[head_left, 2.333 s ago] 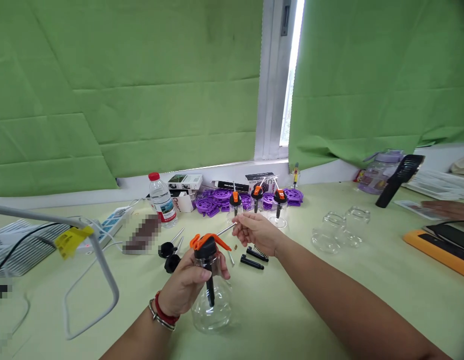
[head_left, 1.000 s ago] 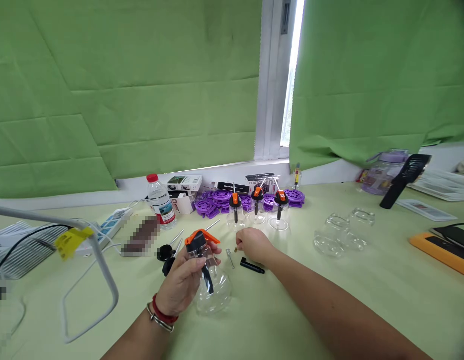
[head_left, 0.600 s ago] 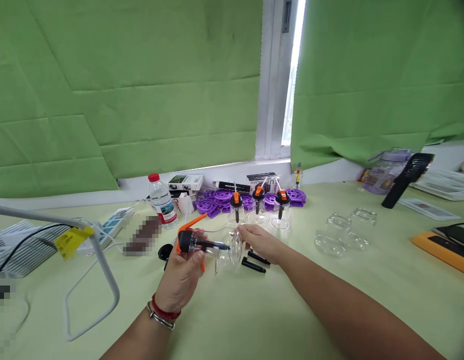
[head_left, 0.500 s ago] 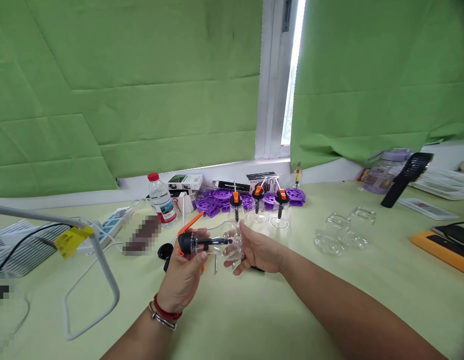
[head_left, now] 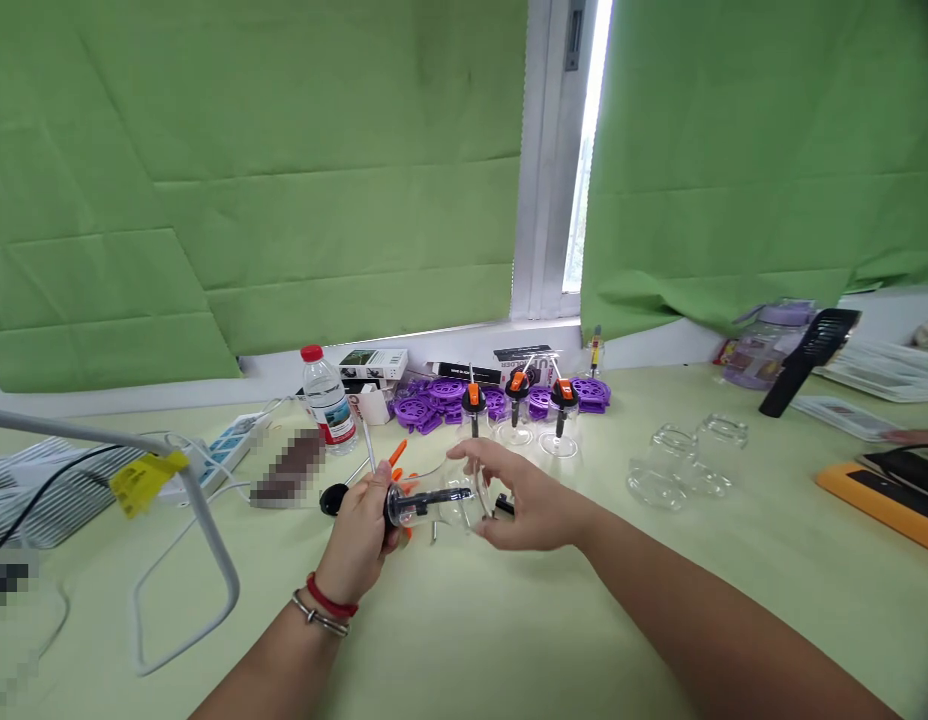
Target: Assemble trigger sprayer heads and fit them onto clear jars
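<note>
A clear glass jar [head_left: 458,500] lies sideways between my hands, with a black stem showing inside it. My left hand [head_left: 361,520] is wrapped round its black cap at the left end. My right hand [head_left: 520,495] grips the wide base at the right end, thumb and fingers on opposite sides. Just behind are orange pieces [head_left: 398,453] and a black round part [head_left: 333,499], partly hidden by my left hand. Three glasses with black and orange tops stand farther back, one of them [head_left: 561,425] at the right.
Purple spools [head_left: 591,394] and small boxes line the wall. A red-capped water bottle [head_left: 330,405] stands back left, and a white metal frame [head_left: 216,550] nearer left. Clear glass pieces [head_left: 657,483], a black brush [head_left: 805,365] and an orange-edged object [head_left: 876,510] are at right.
The jar has turned so its capped end sits slightly nearer me. My left hand has closed over the cap, covering it, and my right hand has shifted round the base.
</note>
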The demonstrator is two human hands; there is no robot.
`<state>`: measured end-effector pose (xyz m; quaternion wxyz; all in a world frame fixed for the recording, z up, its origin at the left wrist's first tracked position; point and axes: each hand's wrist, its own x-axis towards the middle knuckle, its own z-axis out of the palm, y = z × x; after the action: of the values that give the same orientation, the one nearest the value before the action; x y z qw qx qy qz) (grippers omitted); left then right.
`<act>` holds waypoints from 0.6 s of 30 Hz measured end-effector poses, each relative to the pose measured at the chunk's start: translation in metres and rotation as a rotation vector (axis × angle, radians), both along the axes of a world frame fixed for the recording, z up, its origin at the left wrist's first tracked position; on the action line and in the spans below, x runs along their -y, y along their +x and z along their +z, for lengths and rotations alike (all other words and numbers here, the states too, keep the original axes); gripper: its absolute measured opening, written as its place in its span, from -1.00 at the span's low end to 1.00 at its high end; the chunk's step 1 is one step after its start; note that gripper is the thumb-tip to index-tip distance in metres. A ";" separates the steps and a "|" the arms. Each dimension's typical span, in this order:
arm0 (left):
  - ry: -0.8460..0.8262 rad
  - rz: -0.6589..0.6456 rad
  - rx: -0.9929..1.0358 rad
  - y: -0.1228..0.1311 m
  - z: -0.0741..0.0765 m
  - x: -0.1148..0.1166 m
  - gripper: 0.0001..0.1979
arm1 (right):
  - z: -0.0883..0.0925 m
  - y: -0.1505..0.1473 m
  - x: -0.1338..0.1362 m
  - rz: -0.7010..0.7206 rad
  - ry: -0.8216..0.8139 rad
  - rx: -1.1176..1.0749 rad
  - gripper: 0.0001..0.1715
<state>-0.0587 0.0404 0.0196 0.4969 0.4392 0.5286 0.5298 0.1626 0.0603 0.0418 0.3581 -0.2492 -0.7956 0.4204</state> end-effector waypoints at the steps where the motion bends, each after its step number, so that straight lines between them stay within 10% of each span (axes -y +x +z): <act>1: -0.037 -0.014 0.024 0.000 0.001 0.000 -0.52 | 0.003 0.003 0.002 0.034 0.178 0.059 -0.27; 4: -0.019 -0.024 0.008 0.001 0.002 0.004 -0.53 | 0.004 0.008 0.004 0.074 0.288 0.081 -0.27; 8: 0.206 -0.042 -0.184 0.004 -0.002 0.012 -0.58 | -0.009 0.007 0.005 -0.045 -0.426 -0.001 -0.25; 10: 0.254 -0.067 -0.242 0.006 -0.001 0.015 -0.59 | -0.014 0.008 0.012 -0.039 -0.535 0.067 -0.22; 15: 0.014 -0.141 -0.085 0.013 0.003 0.018 -0.53 | -0.011 0.025 0.033 0.002 0.390 0.179 -0.51; 18: 0.064 -0.123 -0.127 0.014 0.000 0.020 -0.55 | -0.013 0.029 0.038 -0.098 0.372 0.193 -0.34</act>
<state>-0.0448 0.0203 0.0191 0.4796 0.5191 0.5138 0.4863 0.1913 0.0222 0.0290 0.3402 -0.2560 -0.8770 0.2229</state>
